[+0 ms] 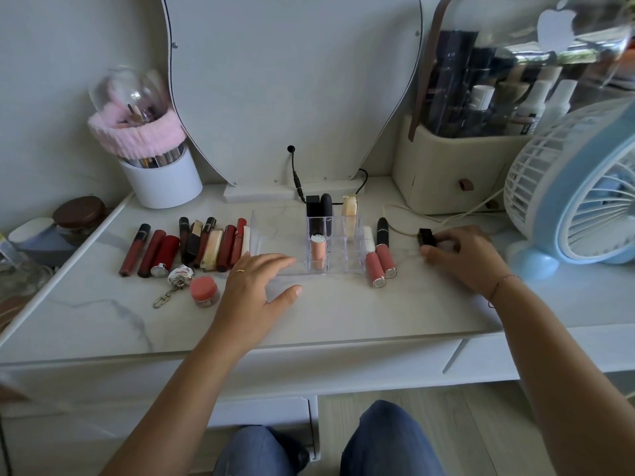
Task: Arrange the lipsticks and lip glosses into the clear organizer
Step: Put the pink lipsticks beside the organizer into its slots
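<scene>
From the head camera, a clear organizer (271,231) stood on the white marble bench (343,314), in front of the base of a mirror (292,80). Four pieces stood upright in its compartments: a square black lipstick (313,214) and a rounded black lipstick (326,211) side by side at the back, a cream-gold tube (350,214) to their right, and a peach tube (318,252) in a front compartment.

The left hand (261,283) lay flat over the organizer's front left part, fingers straight and loosely spread, thumb out over the bench, holding nothing. The right hand (464,255) was well to the right of the organizer, its fingers curled round a small black lipstick (426,236) that was low at the bench surface; whether it touched the bench could not be told.

A row of red and dark lipsticks and glosses (192,245) lay close together on the bench left of the organizer. Just beside its right wall lay a white tube (368,238), a black-capped lipstick (382,231) and two pink glosses (375,269).

In front of the left row sat a small pink jar (204,292) and a heart keychain (178,274). A white brush cup (161,180) stood at the back left, a cream cosmetics case (481,159) at the back right, and a blue and white fan (577,194) at the far right.
</scene>
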Tool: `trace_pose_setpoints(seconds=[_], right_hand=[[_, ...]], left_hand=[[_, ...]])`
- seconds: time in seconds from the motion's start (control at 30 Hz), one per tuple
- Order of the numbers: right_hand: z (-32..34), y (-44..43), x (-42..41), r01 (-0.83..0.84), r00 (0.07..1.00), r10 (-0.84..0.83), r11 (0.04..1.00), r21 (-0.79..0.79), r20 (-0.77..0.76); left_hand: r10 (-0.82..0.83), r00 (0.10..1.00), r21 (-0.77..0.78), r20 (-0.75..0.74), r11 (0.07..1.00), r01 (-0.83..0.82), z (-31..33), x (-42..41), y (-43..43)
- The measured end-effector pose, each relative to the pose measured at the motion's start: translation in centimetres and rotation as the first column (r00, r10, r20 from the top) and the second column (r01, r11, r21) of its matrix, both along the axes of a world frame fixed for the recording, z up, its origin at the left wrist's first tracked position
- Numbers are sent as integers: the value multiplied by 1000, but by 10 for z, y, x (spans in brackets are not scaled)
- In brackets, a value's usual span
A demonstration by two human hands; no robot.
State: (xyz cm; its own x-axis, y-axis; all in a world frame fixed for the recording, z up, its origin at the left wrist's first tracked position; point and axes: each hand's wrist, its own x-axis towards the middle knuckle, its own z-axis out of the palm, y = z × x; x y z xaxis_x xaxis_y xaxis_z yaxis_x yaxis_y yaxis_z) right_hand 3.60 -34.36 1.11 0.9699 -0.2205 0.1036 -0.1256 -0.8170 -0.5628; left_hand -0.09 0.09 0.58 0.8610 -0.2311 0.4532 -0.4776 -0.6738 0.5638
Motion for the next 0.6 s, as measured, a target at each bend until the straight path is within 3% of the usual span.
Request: trace_pose_setpoints(seconds=[0.2,0.47,0.6], right_hand=[[9,4,3,29,999,-27,994,105,-26],[12,29,11,42,999,-42,999,6,17],[17,39,8,-66,984,23,967,247,175]], left_hand=[[-2,1000,2,3,1000,2,0,0,0],[-5,1000,-3,5,1000,5,0,0,0],[-12,1000,1,6,1000,12,-1,1,1]])
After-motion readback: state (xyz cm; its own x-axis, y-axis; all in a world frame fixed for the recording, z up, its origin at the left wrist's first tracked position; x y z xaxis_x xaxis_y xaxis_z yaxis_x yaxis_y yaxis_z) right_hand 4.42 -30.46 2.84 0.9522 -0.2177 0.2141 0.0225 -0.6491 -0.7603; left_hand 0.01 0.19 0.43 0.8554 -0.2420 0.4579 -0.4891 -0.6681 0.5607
